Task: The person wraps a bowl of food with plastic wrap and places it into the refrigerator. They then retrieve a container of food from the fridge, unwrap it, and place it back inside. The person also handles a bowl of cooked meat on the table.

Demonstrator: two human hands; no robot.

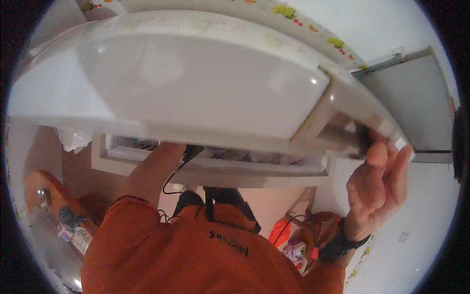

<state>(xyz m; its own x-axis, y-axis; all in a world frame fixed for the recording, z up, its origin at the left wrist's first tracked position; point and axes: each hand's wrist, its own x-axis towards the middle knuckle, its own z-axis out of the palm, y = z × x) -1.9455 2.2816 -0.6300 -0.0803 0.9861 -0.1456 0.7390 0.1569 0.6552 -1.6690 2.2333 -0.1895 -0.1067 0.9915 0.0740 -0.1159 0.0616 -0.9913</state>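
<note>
A raised white lid (205,81), likely that of a chest freezer, spans the view. My right hand (378,180), with a dark band at the wrist, grips the lid's right end, fingers bent over its edge. My left forearm (150,172) reaches over the light rim (227,180) of the freezer below; the left hand itself is hidden behind the lid's lower edge. Beside that wrist is a black object (192,152) with a thin black cable. Blurred contents (249,154) and what looks like wire racking (136,142) show in the narrow gap beneath the lid.
On the left, a round wooden surface (47,180) stands near a clear plastic bottle (80,239). A clear plastic bag (75,139) hangs nearby. At lower right lie a red bag (279,230) and packages (295,253). A grey panel (407,99) stands by the wall at upper right.
</note>
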